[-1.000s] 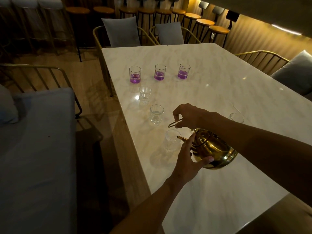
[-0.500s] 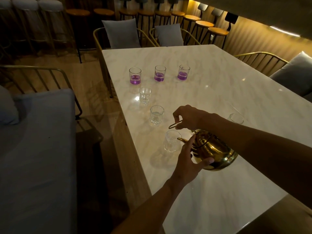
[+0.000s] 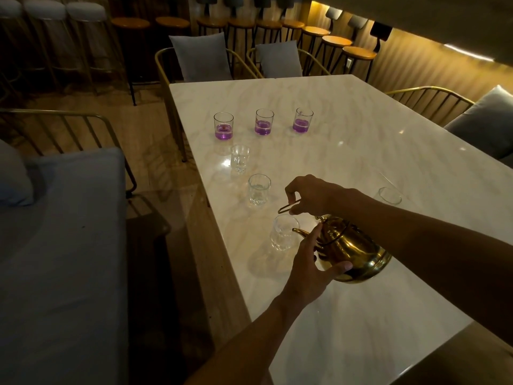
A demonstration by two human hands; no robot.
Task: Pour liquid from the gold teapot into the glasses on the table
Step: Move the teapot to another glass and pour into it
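The gold teapot (image 3: 351,252) is tilted with its spout over the rim of the nearest clear glass (image 3: 283,232). My right hand (image 3: 308,194) grips the teapot's thin wire handle from above. My left hand (image 3: 311,266) presses against the pot's body and lid from the near side. Two more clear footed glasses (image 3: 259,190) (image 3: 239,158) stand in a line further up the marble table (image 3: 347,151). Beyond them is a row of three tumblers (image 3: 223,125) (image 3: 264,121) (image 3: 302,120) holding purple liquid. Whether liquid is flowing cannot be seen.
Another clear glass (image 3: 390,195) stands at the right behind my right arm. Gold-framed chairs with grey cushions (image 3: 201,58) sit at the far end and right side of the table. A grey bench (image 3: 55,245) lies to the left. Bar stools line the back.
The teapot has stayed tilted at the nearest glass with both hands in the same grip; only the view has shifted slightly.
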